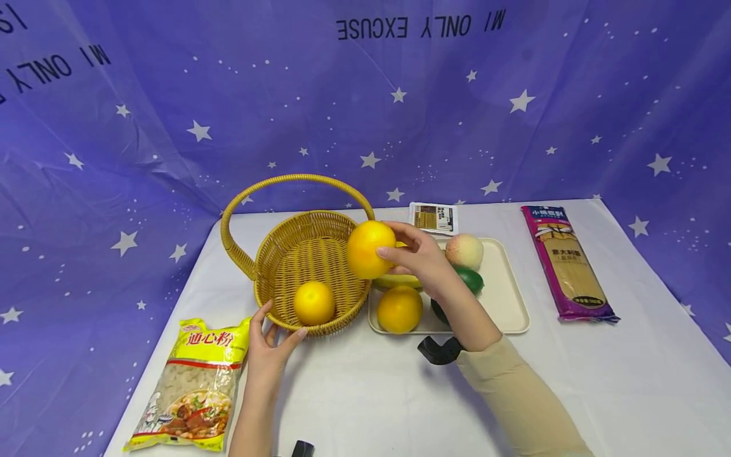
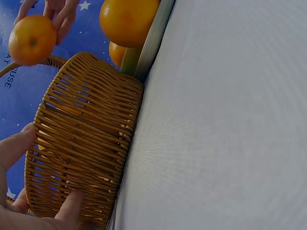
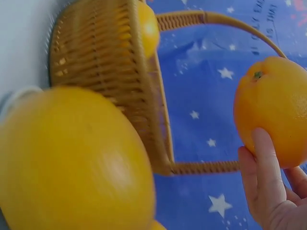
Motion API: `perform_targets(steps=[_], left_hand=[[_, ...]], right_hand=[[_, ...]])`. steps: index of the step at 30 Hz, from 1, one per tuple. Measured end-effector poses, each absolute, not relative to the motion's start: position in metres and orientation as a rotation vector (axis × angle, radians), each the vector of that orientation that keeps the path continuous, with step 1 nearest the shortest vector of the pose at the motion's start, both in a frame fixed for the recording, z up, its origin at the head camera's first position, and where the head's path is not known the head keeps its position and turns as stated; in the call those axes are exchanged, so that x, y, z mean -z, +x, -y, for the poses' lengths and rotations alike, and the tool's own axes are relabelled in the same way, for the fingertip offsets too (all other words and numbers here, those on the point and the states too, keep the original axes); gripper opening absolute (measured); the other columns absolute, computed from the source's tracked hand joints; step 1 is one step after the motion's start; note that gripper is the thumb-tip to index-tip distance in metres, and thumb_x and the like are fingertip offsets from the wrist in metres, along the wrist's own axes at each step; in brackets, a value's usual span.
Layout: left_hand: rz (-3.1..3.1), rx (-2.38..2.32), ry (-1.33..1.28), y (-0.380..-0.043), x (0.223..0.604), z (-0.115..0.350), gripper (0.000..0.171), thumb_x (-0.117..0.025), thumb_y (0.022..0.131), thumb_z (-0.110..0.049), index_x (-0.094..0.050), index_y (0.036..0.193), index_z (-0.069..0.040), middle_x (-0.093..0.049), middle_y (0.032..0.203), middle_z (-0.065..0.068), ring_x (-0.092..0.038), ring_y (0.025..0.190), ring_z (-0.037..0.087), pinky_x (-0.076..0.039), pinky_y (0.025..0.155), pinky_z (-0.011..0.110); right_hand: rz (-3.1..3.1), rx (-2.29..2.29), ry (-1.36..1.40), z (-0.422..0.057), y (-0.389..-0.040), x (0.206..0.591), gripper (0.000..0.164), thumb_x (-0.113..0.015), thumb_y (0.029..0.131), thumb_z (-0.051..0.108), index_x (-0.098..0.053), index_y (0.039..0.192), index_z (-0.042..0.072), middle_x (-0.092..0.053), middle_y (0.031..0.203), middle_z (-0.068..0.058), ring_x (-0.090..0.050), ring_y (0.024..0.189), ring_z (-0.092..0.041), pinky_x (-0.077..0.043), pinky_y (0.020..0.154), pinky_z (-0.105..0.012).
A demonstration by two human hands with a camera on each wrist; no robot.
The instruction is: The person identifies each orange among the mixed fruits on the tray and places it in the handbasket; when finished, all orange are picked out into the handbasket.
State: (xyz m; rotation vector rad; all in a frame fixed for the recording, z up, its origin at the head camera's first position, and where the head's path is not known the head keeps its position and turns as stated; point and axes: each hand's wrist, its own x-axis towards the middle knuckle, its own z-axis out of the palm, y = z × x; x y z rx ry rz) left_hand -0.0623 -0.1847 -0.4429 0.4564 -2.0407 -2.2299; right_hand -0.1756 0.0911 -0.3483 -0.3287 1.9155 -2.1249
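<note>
A round wicker basket (image 1: 320,219) with a tall arched handle stands on the white table, one orange (image 1: 315,303) lying inside near its front wall. My left hand (image 1: 270,349) holds the basket's front edge, thumb and a finger at the rim and another finger against the outer wall (image 2: 72,143). In my right hand (image 1: 419,257) a second orange (image 1: 371,249) is gripped between thumb and fingers, raised by the basket's right rim. Its stem end (image 3: 258,75) shows in the right wrist view. Beneath that hand, a cream tray (image 1: 508,304) bears another orange (image 1: 400,310).
Also on the tray are a yellow banana (image 1: 394,280), a peach (image 1: 465,252) and a dark green fruit (image 1: 469,279). A macaroni bag (image 1: 197,387) lies at left, a spaghetti pack (image 1: 568,263) at right. Behind the tray is a small packet (image 1: 434,218), before a starry blue cloth (image 1: 320,114).
</note>
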Motion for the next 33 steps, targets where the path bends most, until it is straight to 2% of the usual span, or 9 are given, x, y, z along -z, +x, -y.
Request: perform_targets(steps=[7,13,20,29,33], left_hand=[[2.046,2.232,0.459,-0.063,0.443,0.184,0.086,-0.073,0.079,-0.003,-0.021,0.145,-0.022,-0.004,0.154,-0.004,-0.019,0.138,0.022,-0.046,0.087,0.015],[2.039,2.23,0.45,-0.063,0.443,0.185,0.086,-0.073,0.078,-0.002,-0.022,0.145,-0.021,-0.004,0.153,-0.003,-0.019,0.138,0.022,-0.046,0.087,0.015],[2.042,2.232,0.46,-0.063,0.444,0.186,0.086,-0.073,0.078,-0.002,-0.021,0.145,-0.02,-0.003,0.153,-0.004,-0.019,0.138,0.023,-0.046,0.087,0.015],[2.054,2.22,0.47,-0.062,0.443,0.185,0.087,-0.074,0.078,-0.004,-0.021,0.145,-0.021,-0.002,0.153,-0.004,-0.019,0.138,0.021,-0.045,0.087,0.014],[2.066,2.216,0.477,-0.062,0.442,0.185,0.086,-0.074,0.078,-0.005,-0.022,0.145,-0.023,-0.001,0.153,-0.006,-0.018,0.138,0.021,-0.044,0.087,0.013]], right_hand=[[-1.912,2.063,-0.286,-0.065,-0.179,0.357,0.052,-0.073,0.081,0.021,-0.054,0.13,0.02,-0.054,0.125,-0.003,-0.057,0.101,-0.027,-0.055,0.077,-0.042],[-1.849,2.053,-0.235,-0.041,-0.188,0.366,0.053,-0.073,0.081,0.022,-0.053,0.13,0.019,-0.054,0.124,-0.007,-0.058,0.101,-0.027,-0.054,0.078,-0.045],[-1.81,2.05,-0.184,-0.018,-0.197,0.379,0.055,-0.076,0.079,0.025,-0.054,0.129,0.019,-0.054,0.125,-0.006,-0.06,0.102,-0.027,-0.056,0.074,-0.041],[-1.874,2.022,-0.147,0.003,-0.207,0.389,0.06,-0.077,0.077,0.028,-0.052,0.131,0.017,-0.053,0.122,-0.008,-0.061,0.098,-0.025,-0.056,0.073,-0.042],[-1.932,2.003,-0.129,0.011,-0.214,0.392,0.063,-0.078,0.076,0.029,-0.051,0.132,0.016,-0.052,0.12,-0.009,-0.061,0.097,-0.024,-0.054,0.077,-0.046]])
